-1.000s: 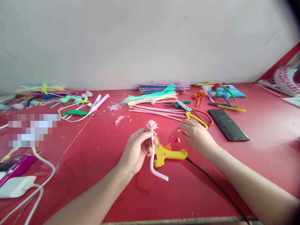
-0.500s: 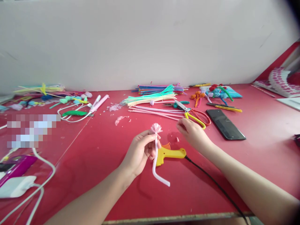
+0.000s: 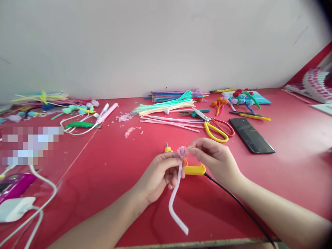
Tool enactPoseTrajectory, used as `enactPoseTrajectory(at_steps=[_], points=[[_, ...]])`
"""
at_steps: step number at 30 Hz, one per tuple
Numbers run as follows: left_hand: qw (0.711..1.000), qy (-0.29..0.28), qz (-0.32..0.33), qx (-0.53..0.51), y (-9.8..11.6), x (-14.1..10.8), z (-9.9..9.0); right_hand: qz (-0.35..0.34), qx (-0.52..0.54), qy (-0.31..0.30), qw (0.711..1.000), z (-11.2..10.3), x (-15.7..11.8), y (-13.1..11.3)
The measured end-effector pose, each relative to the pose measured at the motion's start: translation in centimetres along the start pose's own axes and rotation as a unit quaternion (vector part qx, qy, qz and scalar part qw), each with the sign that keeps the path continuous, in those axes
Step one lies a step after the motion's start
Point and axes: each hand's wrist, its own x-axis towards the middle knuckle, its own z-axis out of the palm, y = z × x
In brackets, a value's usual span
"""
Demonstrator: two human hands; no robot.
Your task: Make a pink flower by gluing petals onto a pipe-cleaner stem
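Note:
My left hand (image 3: 166, 171) is closed in a pinch around a pink pipe-cleaner flower (image 3: 182, 151), just below its fluffy head. Its pale pink stem (image 3: 175, 202) hangs down and bends to the right near the bottom. At the right side of the flower head is my right hand (image 3: 216, 157), thumb and forefinger pressed together close to the petals. Whatever sits between those fingertips is too small to make out. Behind both hands lies a yellow glue gun (image 3: 195, 169) on the red table, its middle partly hidden by my left hand.
Scissors (image 3: 216, 132) and a black phone (image 3: 251, 136) lie beyond my right hand. Bundles of pipe cleaners (image 3: 166, 105) and loose pink ones (image 3: 173, 124) are at the back. A pink heating tool (image 3: 107, 113) and white cables (image 3: 49, 181) occupy the left. The glue gun's black cord (image 3: 233, 199) runs front right.
My right hand has come from near the scissors to the flower head. The flower in my left hand has moved slightly right and down, tilting; more of the glue gun's nozzle shows.

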Motion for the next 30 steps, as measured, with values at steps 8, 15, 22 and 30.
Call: enactPoseTrajectory(at_steps=[8,15,22,30], points=[[0.999,-0.008,-0.023,-0.026,0.36,-0.07,0.02,-0.017,-0.029,-0.003,0.999,0.44,-0.01,-0.03],[0.999,-0.017,-0.027,-0.027,0.19,-0.06,-0.27,-0.086,-0.142,0.019,0.986,0.37,-0.06,0.26],[0.999,-0.01,-0.018,-0.035,0.09,0.0,-0.36,-0.198,-0.241,0.01,0.95,-0.18,-0.39,0.51],[1.0,0.011,-0.005,-0.013,0.19,-0.08,-0.07,-0.213,-0.269,0.009,0.939,-0.17,-0.61,0.45]])
